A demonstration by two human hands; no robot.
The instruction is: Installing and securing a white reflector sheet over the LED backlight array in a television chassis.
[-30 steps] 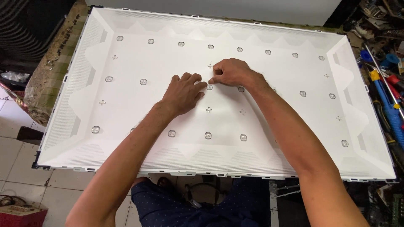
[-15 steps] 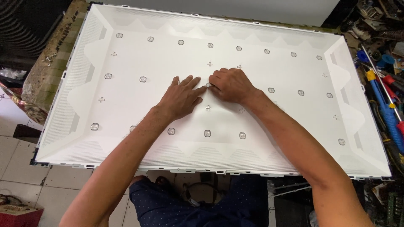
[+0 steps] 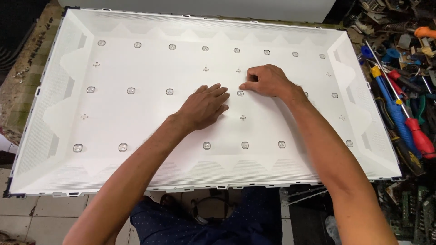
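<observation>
A large white reflector sheet (image 3: pixel 136 122) of an opened flat-screen panel lies flat before me, dotted with rows of small round lenses. My left hand (image 3: pixel 204 106) rests palm down on the sheet near its middle, fingers together and pointing right. My right hand (image 3: pixel 268 80) lies just to its right, fingers curled, fingertips pressing the sheet beside one round lens (image 3: pixel 240 93). Neither hand holds anything.
Screwdrivers with red and blue handles (image 3: pixel 404 122) and other tools lie in a cluttered heap right of the panel. A worn stone-like surface (image 3: pixel 25 77) shows at the left edge. Tiled floor (image 3: pixel 41 218) and my dark trousers (image 3: pixel 227 218) lie below the panel's near edge.
Both hands stay near the sheet's middle; the right hand has shifted slightly right and its fingers have curled. The view has moved a little.
</observation>
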